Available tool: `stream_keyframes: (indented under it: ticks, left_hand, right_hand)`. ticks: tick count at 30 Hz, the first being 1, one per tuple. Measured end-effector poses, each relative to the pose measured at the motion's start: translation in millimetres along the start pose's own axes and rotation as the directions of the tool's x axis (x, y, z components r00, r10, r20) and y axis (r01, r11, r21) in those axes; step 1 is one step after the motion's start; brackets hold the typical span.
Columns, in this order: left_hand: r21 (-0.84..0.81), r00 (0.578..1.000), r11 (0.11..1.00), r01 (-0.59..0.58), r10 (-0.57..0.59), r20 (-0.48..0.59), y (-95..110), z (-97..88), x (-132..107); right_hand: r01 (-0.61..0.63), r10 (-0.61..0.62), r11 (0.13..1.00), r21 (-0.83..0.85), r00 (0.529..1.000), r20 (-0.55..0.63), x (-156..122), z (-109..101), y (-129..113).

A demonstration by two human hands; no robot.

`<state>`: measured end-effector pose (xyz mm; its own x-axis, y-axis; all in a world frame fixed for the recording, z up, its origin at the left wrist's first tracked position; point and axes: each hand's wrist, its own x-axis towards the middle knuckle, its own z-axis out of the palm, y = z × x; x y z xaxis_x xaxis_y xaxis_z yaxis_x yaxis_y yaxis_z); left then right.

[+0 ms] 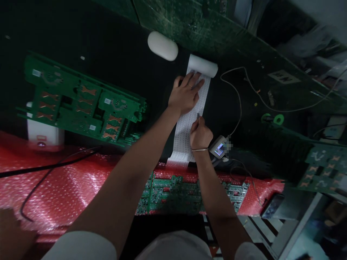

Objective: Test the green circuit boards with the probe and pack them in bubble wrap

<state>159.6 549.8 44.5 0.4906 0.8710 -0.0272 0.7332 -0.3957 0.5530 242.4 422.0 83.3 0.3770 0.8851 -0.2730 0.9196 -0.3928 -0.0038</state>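
A white roll of small labels point(202, 65) lies on the dark bench, its strip point(187, 126) unrolled toward me. My left hand point(185, 94) lies flat on the strip just below the roll, fingers stretched out. My right hand point(200, 134) is closed in a pinch on a thin metal tool, probably tweezers point(198, 116), with the tip over the strip. A bracelet sits on my right wrist. A green circuit board point(173, 193) rests on red bubble wrap point(67, 184) in front of me.
A stack of green boards point(81, 101) sits at the left on a white box point(45, 133). A white oval object point(162, 46) lies behind the roll. A small device with a lit screen point(219, 148) and its cable point(238, 104) are beside my right wrist. More boards point(324, 169) stand at the right.
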Motion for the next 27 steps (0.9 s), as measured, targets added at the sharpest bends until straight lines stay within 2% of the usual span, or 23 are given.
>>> stream_keyframes:
  ticks: [8,17,27]
  left_hand:
    - [0.07,1.0,0.997,-0.015,0.017,-0.018,2,-2.5,-1]
    - [0.01,1.0,1.0,0.008,-0.008,0.002,1,-0.3,-1]
    - [0.029,1.0,1.0,0.001,-0.001,0.002,1,0.6,-2]
  right_hand:
    - [0.01,-0.01,1.0,0.001,1.0,0.007,-10,2,4]
    - [0.013,-0.013,1.0,0.011,1.0,-0.001,-20,9,9]
    - [0.014,-0.015,1.0,0.01,0.999,0.031,-30,7,13]
